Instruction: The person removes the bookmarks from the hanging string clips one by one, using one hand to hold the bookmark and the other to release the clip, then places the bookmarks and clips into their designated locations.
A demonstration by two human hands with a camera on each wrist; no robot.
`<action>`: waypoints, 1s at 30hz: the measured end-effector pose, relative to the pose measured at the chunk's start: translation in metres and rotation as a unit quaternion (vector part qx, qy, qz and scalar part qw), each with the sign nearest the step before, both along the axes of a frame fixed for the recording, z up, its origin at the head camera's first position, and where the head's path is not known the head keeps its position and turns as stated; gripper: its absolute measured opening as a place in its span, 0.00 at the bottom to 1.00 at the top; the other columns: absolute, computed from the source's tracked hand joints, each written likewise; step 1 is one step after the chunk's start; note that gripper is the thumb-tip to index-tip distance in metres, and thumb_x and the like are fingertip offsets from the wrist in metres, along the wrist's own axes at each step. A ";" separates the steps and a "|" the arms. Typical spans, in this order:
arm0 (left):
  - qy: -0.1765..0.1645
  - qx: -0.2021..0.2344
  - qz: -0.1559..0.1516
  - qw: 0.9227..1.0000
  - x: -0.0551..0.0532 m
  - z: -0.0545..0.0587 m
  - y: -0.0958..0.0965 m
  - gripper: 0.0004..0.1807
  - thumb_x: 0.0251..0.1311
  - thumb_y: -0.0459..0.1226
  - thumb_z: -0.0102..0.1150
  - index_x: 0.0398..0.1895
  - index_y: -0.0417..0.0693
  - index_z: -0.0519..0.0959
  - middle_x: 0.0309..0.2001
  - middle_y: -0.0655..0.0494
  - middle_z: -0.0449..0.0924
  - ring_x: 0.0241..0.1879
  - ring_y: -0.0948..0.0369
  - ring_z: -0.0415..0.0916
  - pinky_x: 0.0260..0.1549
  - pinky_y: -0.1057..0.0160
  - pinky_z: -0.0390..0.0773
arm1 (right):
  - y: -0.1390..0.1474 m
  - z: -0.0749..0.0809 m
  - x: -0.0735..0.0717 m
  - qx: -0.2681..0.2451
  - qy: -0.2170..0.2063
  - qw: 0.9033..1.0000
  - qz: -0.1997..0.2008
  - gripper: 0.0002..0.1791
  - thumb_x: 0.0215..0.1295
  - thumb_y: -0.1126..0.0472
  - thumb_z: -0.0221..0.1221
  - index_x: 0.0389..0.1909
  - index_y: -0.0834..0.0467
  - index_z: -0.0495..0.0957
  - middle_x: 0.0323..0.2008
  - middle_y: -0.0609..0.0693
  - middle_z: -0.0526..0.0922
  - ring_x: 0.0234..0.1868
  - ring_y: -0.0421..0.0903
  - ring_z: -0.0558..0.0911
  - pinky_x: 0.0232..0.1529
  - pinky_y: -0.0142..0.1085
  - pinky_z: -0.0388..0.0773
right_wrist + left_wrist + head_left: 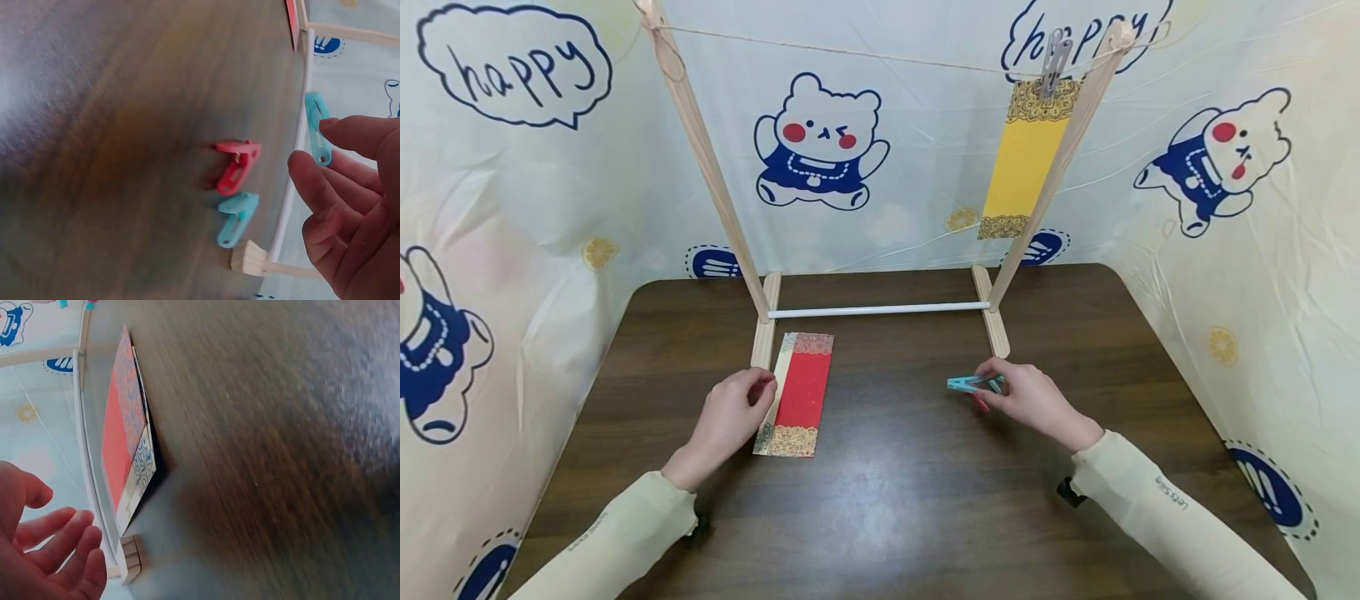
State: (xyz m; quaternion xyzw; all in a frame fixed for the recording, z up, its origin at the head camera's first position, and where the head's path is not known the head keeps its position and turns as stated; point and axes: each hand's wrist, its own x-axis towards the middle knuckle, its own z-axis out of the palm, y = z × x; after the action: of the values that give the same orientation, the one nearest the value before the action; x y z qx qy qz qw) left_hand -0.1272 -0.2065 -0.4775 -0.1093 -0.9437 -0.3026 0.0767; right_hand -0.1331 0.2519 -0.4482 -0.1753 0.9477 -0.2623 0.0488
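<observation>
My right hand [1037,402] pinches a light blue clothespin [316,115] between thumb and fingers, above the table's right side. Below it on the table lie a red clothespin [240,164] and a second light blue clothespin [236,224]. On the left, a red paper strip [803,387] with gold patterned ends overlaps a cream paper strip [782,367]. My left hand [730,412] hovers beside the strips' left edge, fingers loosely bent. In the left wrist view its thumb and fingers stand apart, holding nothing.
A wooden frame with a left post [707,167], right post [1067,150] and white crossbar [880,311] stands at the table's back. A string [850,52] spans the posts. A grey clothespin [1056,62] clips a yellow paper strip [1026,167] near the right post.
</observation>
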 end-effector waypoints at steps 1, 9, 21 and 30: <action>0.003 -0.002 0.000 1.000 0.000 0.000 0.000 0.08 0.67 0.32 0.64 0.45 0.39 0.85 0.35 0.48 0.84 0.32 0.54 0.79 0.36 0.49 0.82 | -0.001 -0.002 0.001 0.003 -0.002 1.000 -0.003 0.14 0.67 0.57 0.71 0.49 0.55 0.82 0.23 0.42 0.80 0.19 0.37 0.69 0.20 0.33 0.67; 0.011 -0.010 0.001 1.000 -0.001 -0.003 0.001 0.07 0.66 0.33 0.65 0.44 0.40 0.85 0.34 0.49 0.84 0.31 0.54 0.78 0.35 0.50 0.82 | -0.006 -0.013 0.006 0.019 0.000 1.000 0.000 0.13 0.64 0.55 0.73 0.45 0.53 0.83 0.34 0.45 0.83 0.29 0.40 0.75 0.28 0.36 0.72; 0.093 -0.100 -0.020 0.990 0.000 -0.007 -0.003 0.16 0.62 0.41 0.68 0.48 0.40 0.86 0.43 0.41 0.86 0.40 0.44 0.81 0.38 0.42 0.80 | -0.013 -0.022 0.012 0.049 -0.003 0.999 0.005 0.17 0.59 0.52 0.76 0.38 0.54 0.78 0.29 0.42 0.78 0.28 0.38 0.74 0.26 0.35 0.71; 0.110 -0.122 -0.018 0.986 0.001 -0.005 -0.006 0.17 0.61 0.42 0.69 0.48 0.40 0.86 0.43 0.41 0.86 0.41 0.44 0.80 0.38 0.43 0.80 | -0.016 -0.022 0.012 0.085 -0.013 0.996 0.029 0.20 0.58 0.49 0.76 0.33 0.53 0.73 0.25 0.43 0.74 0.23 0.37 0.70 0.21 0.35 0.67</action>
State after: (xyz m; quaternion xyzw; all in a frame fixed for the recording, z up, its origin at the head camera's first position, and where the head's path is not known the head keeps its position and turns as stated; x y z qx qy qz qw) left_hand -0.1261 -0.2121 -0.4823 -0.1679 -0.9572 -0.1723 0.1608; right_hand -0.1216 0.2356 -0.4705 -0.1947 0.9603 -0.1815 0.0835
